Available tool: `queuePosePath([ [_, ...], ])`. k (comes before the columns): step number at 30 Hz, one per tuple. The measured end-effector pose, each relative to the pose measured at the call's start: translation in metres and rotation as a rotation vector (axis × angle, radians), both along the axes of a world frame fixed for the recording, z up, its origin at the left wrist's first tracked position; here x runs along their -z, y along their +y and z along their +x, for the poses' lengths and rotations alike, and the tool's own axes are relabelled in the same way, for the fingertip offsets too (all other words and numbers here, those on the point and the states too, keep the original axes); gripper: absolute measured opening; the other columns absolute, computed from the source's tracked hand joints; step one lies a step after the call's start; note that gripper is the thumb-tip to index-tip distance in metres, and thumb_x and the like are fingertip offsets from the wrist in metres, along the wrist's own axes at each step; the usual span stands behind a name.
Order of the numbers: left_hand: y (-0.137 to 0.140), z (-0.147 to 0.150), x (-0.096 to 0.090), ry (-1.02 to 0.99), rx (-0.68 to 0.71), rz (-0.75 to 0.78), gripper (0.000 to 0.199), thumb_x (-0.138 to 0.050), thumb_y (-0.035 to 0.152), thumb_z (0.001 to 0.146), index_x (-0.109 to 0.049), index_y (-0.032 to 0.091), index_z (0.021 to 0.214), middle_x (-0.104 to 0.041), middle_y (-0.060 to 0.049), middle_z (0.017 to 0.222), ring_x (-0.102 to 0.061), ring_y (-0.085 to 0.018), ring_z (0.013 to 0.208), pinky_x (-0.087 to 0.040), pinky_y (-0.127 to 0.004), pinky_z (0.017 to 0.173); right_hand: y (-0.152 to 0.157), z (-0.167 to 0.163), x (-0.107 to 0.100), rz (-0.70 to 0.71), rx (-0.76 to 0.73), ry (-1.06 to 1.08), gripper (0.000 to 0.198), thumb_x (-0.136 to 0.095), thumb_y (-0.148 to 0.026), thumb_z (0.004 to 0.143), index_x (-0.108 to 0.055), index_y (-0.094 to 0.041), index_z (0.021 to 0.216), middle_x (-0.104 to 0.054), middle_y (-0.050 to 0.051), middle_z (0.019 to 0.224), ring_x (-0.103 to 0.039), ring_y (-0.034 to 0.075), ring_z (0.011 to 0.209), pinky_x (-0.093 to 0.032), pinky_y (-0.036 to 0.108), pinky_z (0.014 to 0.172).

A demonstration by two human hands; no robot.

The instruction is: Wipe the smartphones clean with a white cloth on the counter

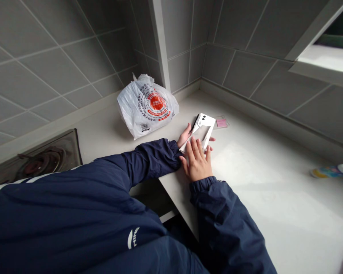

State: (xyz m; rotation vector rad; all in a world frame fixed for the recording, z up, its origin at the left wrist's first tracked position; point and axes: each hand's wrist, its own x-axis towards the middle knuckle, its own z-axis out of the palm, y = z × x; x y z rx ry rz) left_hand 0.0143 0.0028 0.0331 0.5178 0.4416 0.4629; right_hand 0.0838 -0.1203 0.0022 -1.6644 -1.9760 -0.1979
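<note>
Nearest to you are your own navy sleeves, crossing low over the front edge of the white desk (274,198). Just beyond the cuffs, your right hand (198,161) lies palm-down with the fingers spread flat over the near end of the white phone (204,127), which rests on the desk with its back and camera lenses facing up. That flat press looks meant to pin the phone so it cannot slide on the smooth surface. Your left hand (185,135) comes in on the phone's left side, fingers curled against its long edge; whether that grip actually pinches the edge or only rests on it, I cannot tell, since your right hand covers part of it. Together the two hands seem to brace the phone from the side and from above.

Just past the phone's far right corner lies a small pink card (221,122), close but apart from it. Left of the phone, well clear, a knotted white plastic bag (145,104) with a red print slumps against the tiled wall. Farther left still sits a gas burner (42,160). Well right of the phone, a colourful item (327,171) lies at the frame's edge.
</note>
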Motion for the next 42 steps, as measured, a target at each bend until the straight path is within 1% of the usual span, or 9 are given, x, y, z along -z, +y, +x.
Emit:
queuePosePath([
  [8, 0.002, -0.005, 0.005, -0.131, -0.014, -0.067, 0.098, 0.000, 0.075, 0.096, -0.047, 0.010, 0.152, -0.070, -0.024, 0.124, -0.074, -0.034, 0.101, -0.054, -0.053, 0.094, 0.001, 0.011, -0.006, 0.167, -0.044, 0.083, 0.035, -0.051, -0.030, 0.103, -0.067, -0.019, 0.132, -0.064, 0.007, 0.144, -0.057, 0.022, 0.138, -0.011, 0.051, 0.130],
  [14, -0.002, -0.001, 0.006, -0.187, -0.048, -0.070, 0.100, -0.003, 0.077, 0.096, -0.048, 0.006, 0.151, -0.069, -0.026, 0.124, -0.072, -0.035, 0.109, -0.052, -0.055, 0.098, 0.001, 0.010, -0.006, 0.199, 0.084, 0.110, 0.030, -0.054, -0.027, 0.101, -0.071, -0.022, 0.125, -0.071, 0.006, 0.134, -0.066, 0.022, 0.127, -0.006, 0.057, 0.129],
  [18, -0.001, -0.001, 0.005, -0.198, -0.026, -0.085, 0.100, -0.003, 0.078, 0.095, -0.046, 0.009, 0.153, -0.069, -0.025, 0.126, -0.071, -0.035, 0.112, -0.051, -0.055, 0.100, -0.005, -0.008, -0.006, 0.094, 0.146, 0.069, 0.051, -0.048, -0.039, 0.103, -0.055, -0.013, 0.146, -0.054, 0.016, 0.153, -0.050, 0.030, 0.143, -0.005, 0.063, 0.127],
  [22, 0.002, -0.003, 0.005, -0.188, 0.039, -0.089, 0.102, 0.001, 0.078, 0.094, -0.045, 0.010, 0.154, -0.068, -0.025, 0.126, -0.072, -0.036, 0.107, -0.053, -0.057, 0.095, -0.009, -0.017, -0.006, -0.022, 0.092, -0.004, 0.066, -0.040, -0.048, 0.104, -0.038, -0.010, 0.158, -0.037, 0.016, 0.163, -0.033, 0.029, 0.154, 0.001, 0.064, 0.126],
  [26, 0.003, -0.003, 0.007, -0.186, 0.018, -0.084, 0.101, -0.002, 0.079, 0.094, -0.044, 0.009, 0.154, -0.069, -0.025, 0.125, -0.073, -0.036, 0.102, -0.052, -0.056, 0.096, -0.012, -0.020, -0.010, -0.070, 0.159, 0.005, 0.068, -0.038, -0.049, 0.104, -0.036, -0.009, 0.158, -0.032, 0.014, 0.166, -0.032, 0.030, 0.154, -0.004, 0.066, 0.125],
  [31, 0.004, -0.002, 0.010, -0.171, 0.009, -0.062, 0.110, 0.000, 0.082, 0.091, -0.043, 0.001, 0.152, -0.068, -0.029, 0.123, -0.071, -0.039, 0.107, -0.051, -0.055, 0.096, -0.018, -0.030, -0.020, -0.119, 0.318, 0.075, 0.074, -0.042, -0.048, 0.100, -0.035, -0.001, 0.157, -0.030, 0.023, 0.165, -0.036, 0.039, 0.151, -0.019, 0.072, 0.119],
  [35, 0.003, 0.000, 0.007, -0.151, -0.006, -0.053, 0.113, 0.003, 0.082, 0.090, -0.041, 0.000, 0.154, -0.066, -0.029, 0.127, -0.068, -0.040, 0.116, -0.049, -0.055, 0.100, -0.022, -0.034, -0.027, -0.140, 0.312, 0.111, 0.076, -0.044, -0.050, 0.099, -0.037, 0.000, 0.156, -0.034, 0.028, 0.162, -0.038, 0.044, 0.149, -0.024, 0.075, 0.117],
  [39, 0.002, 0.002, 0.005, -0.168, -0.106, -0.071, 0.100, -0.001, 0.076, 0.095, -0.039, 0.007, 0.157, -0.067, -0.024, 0.130, -0.064, -0.036, 0.125, -0.042, -0.056, 0.109, -0.023, -0.036, -0.026, -0.169, 0.240, 0.105, 0.075, -0.043, -0.050, 0.100, -0.037, -0.002, 0.157, -0.032, 0.025, 0.164, -0.033, 0.042, 0.152, -0.026, 0.073, 0.118],
  [42, 0.002, 0.001, 0.005, -0.187, 0.003, -0.076, 0.104, 0.001, 0.080, 0.092, -0.040, 0.009, 0.156, -0.065, -0.025, 0.132, -0.062, -0.038, 0.127, -0.043, -0.060, 0.106, -0.020, -0.035, -0.021, -0.171, 0.185, 0.090, 0.075, -0.041, -0.051, 0.101, -0.035, -0.002, 0.158, -0.029, 0.024, 0.166, -0.029, 0.040, 0.154, -0.025, 0.071, 0.118],
])
